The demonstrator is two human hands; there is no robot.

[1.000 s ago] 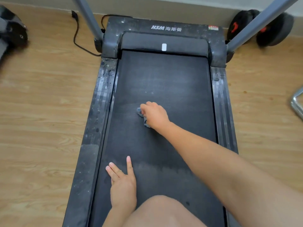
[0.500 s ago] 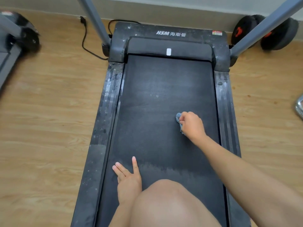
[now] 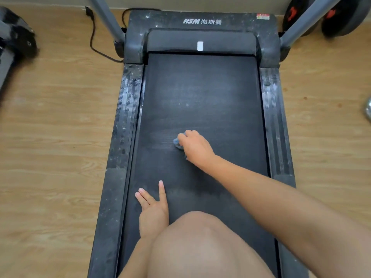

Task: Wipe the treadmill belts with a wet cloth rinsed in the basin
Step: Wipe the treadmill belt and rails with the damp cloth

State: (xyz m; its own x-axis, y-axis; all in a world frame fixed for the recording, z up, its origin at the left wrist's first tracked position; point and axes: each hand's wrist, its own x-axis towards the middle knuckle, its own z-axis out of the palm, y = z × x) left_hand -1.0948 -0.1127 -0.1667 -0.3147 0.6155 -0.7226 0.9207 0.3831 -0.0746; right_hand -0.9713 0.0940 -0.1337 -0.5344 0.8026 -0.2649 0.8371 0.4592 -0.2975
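Back from the 3 o'clock edge, the right hand [image 3: 195, 148] now works the middle of the belt [image 3: 200, 93], fingers curled over a blue-grey cloth [image 3: 177, 142]. A knee [image 3: 200, 247] blocks my view of the belt at 6 o'clock; black weights [image 3: 339, 19] at 1 o'clock and a shiny object [image 3: 368, 111] at 3 o'clock are cropped. I see only a scrap of cloth past the knuckles. The left hand [image 3: 153, 213] lies flat, fingers spread, at 7 o'clock. Dusty grey streaks mark the belt.
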